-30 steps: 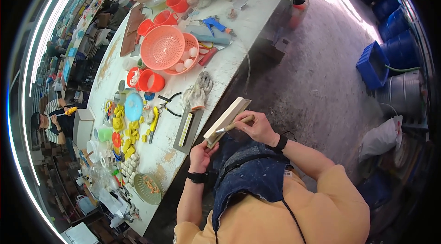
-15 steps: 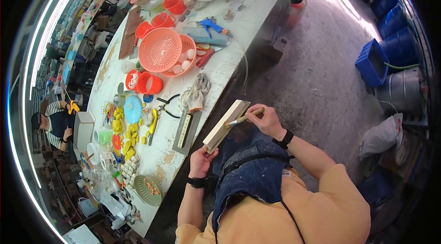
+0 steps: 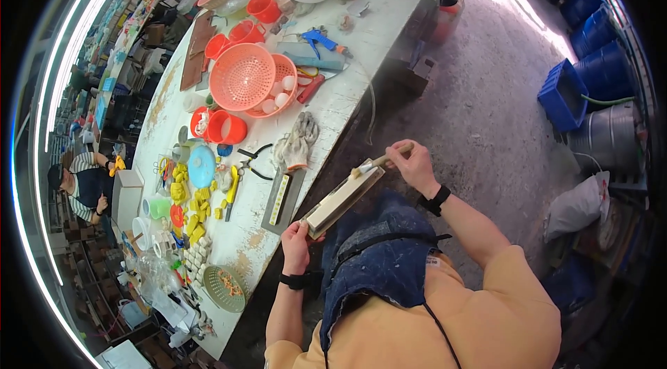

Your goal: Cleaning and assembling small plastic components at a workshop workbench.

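Observation:
My left hand (image 3: 296, 247) grips the lower end of a long cream-coloured block (image 3: 342, 203), which looks like a narrow mould and is held tilted off the table's edge above my apron. In my right hand (image 3: 413, 162) is a paintbrush (image 3: 379, 161) with a wooden handle, its pale bristles touching the block near the far end. Closest to the block on the table lie a grey tray (image 3: 283, 200) with a light strip in it and a pair of grey work gloves (image 3: 297, 141).
On the white table (image 3: 243, 244) stand pink colanders (image 3: 242, 77), red cups (image 3: 226, 126), pliers (image 3: 256, 160), yellow pieces (image 3: 198, 209) and a blue glue gun (image 3: 321, 40). Blue drums (image 3: 603, 67) and a blue crate (image 3: 563, 96) line the right side. Another person (image 3: 87, 185) works at far left.
The brush has moved from the middle of the block to its far end. The block is turned, showing more of its near side, and my left hand is slightly lower and further left.

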Demonstrator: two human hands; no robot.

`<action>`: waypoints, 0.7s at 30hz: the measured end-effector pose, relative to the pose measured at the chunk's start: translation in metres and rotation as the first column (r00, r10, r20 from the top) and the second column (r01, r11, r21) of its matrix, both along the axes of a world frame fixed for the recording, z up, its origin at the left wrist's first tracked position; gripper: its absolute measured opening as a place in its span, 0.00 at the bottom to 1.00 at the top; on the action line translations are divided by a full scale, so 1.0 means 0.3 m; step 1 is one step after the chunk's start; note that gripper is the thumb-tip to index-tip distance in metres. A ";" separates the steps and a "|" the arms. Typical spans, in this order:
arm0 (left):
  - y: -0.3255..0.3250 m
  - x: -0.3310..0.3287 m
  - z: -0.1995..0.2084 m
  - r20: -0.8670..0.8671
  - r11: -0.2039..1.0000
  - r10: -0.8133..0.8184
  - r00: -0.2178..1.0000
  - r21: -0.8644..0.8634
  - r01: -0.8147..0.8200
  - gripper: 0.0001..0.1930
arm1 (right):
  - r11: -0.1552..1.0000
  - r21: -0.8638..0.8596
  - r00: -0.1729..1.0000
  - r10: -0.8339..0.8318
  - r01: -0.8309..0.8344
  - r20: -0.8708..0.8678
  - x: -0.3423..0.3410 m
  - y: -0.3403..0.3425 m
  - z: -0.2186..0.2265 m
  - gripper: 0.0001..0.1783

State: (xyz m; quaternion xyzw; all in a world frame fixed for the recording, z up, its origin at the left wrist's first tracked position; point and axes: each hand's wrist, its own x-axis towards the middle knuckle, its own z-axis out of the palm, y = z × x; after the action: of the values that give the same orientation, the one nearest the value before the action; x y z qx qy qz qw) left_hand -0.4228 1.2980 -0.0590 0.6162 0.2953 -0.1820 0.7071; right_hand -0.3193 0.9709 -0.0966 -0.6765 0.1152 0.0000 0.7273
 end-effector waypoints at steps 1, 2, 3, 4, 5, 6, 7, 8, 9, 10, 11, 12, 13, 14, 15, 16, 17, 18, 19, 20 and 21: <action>0.007 -0.005 -0.001 0.000 1.000 -0.003 1.000 -0.001 0.003 0.15 | 0.997 -0.030 0.997 -0.076 0.075 -0.014 0.027 -0.029 -0.024 0.11; 0.018 -0.011 -0.004 0.011 1.000 -0.018 1.000 0.002 0.018 0.15 | 0.990 -0.091 0.994 -0.109 0.107 -0.019 0.046 -0.059 -0.034 0.11; 0.026 -0.017 -0.008 0.022 0.999 -0.034 0.999 0.005 0.034 0.15 | 0.988 -0.091 0.990 -0.132 0.128 -0.040 0.047 -0.078 -0.045 0.11; 0.030 -0.020 -0.014 0.022 0.999 -0.036 0.999 0.004 0.036 0.15 | 0.985 -0.092 0.986 -0.155 0.149 -0.062 0.046 -0.089 -0.057 0.11; 0.035 -0.028 -0.018 0.025 1.000 -0.024 0.999 -0.011 0.024 0.15 | 0.985 -0.092 0.986 -0.154 0.148 -0.064 0.043 -0.085 -0.049 0.11; 0.039 -0.036 -0.023 0.027 1.000 -0.012 1.000 -0.026 0.013 0.15 | 0.987 -0.100 0.987 -0.137 0.129 -0.079 0.037 -0.081 -0.039 0.11; 0.042 -0.043 -0.027 0.024 1.000 -0.012 1.000 -0.026 0.013 0.15 | 0.988 -0.109 0.988 -0.120 0.110 -0.095 0.031 -0.078 -0.033 0.12; 0.043 -0.044 -0.032 0.023 1.000 -0.002 1.000 -0.031 0.003 0.15 | 0.988 -0.109 0.988 -0.121 0.111 -0.095 0.027 -0.079 -0.033 0.12; 0.044 -0.046 -0.036 0.021 0.999 0.008 1.000 -0.036 -0.007 0.15 | 0.987 -0.131 0.990 -0.107 0.094 -0.093 0.021 -0.083 -0.035 0.12; 0.046 -0.050 -0.042 0.021 0.999 0.008 1.000 -0.036 -0.007 0.15 | 0.985 -0.153 0.992 -0.092 0.077 -0.091 0.015 -0.086 -0.036 0.12; 0.045 -0.053 -0.048 0.012 0.998 0.027 1.000 -0.057 -0.026 0.15 | 0.985 -0.154 0.991 -0.093 0.078 -0.092 0.008 -0.090 -0.038 0.12; 0.044 -0.056 -0.052 0.003 0.996 0.046 0.999 -0.077 -0.046 0.15 | 0.982 -0.164 0.991 -0.107 0.093 -0.078 0.002 -0.094 -0.041 0.11; 0.045 -0.059 -0.057 0.003 0.996 0.045 0.999 -0.078 -0.045 0.15 | 0.979 -0.174 0.991 -0.120 0.108 -0.065 -0.005 -0.096 -0.043 0.11; 0.046 -0.063 -0.058 -0.004 0.994 0.063 0.998 -0.086 -0.063 0.15 | 0.979 -0.174 0.991 -0.117 0.104 -0.066 -0.014 -0.087 -0.028 0.11; 0.046 -0.067 -0.060 -0.010 0.992 0.080 0.997 -0.093 -0.081 0.15 | 0.963 -0.259 0.996 -0.082 0.067 -0.047 -0.028 -0.077 -0.008 0.11; 0.046 -0.069 -0.062 -0.011 0.992 0.085 0.996 -0.093 -0.085 0.15 | 0.939 -0.343 0.998 -0.046 0.032 -0.031 -0.041 -0.061 0.006 0.11; 0.039 -0.064 -0.064 -0.016 0.992 0.086 0.996 -0.091 -0.088 0.15 | 0.942 -0.335 1.000 -0.030 0.026 -0.006 -0.058 -0.048 0.004 0.11; 0.032 -0.060 -0.064 -0.022 0.992 0.091 0.996 -0.086 -0.093 0.15 | 0.963 -0.269 0.999 0.012 -0.021 -0.035 -0.078 -0.021 0.029 0.11; 0.024 -0.054 -0.064 -0.022 0.992 0.091 0.996 -0.088 -0.093 0.15 | 0.965 -0.252 0.997 0.077 -0.078 -0.013 -0.097 0.010 0.021 0.10; 0.008 -0.045 -0.056 -0.020 0.992 0.092 0.996 -0.081 -0.093 0.14 | 0.962 -0.237 0.990 0.138 -0.132 0.009 -0.116 0.038 0.013 0.10; 0.002 -0.041 -0.051 -0.017 0.992 0.098 0.995 -0.072 -0.099 0.14 | 0.962 -0.174 0.975 0.219 -0.211 0.027 -0.129 0.071 0.036 0.10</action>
State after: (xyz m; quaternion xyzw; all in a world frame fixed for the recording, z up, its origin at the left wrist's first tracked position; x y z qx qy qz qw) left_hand -0.4350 1.2984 -0.0744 0.5733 0.3233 -0.1615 0.7354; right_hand -0.3581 0.9922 -0.0857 -0.7445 0.0240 0.0535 0.6650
